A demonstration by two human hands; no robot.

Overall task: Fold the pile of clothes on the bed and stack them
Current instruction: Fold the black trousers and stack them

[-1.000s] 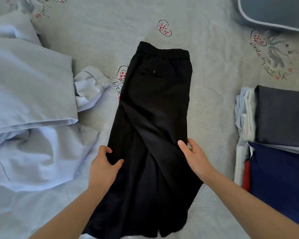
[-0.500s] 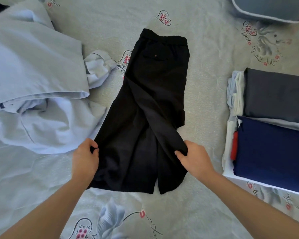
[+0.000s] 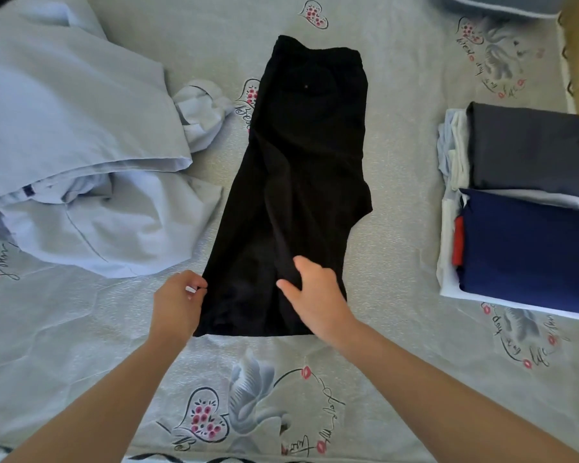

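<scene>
Fingers of left hand [image 3: 178, 304] pinching one black trousers [image 3: 301, 182], right hand [image 3: 315, 292] spread.

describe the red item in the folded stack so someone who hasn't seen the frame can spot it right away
Start at the stack of folded clothes on the bed's right side, right of the black trousers. On its near half lies a folded navy garment. The red item is the narrow strip peeking out along the navy piece's left edge, above white layers: the only red among greys, blues and whites.
</scene>
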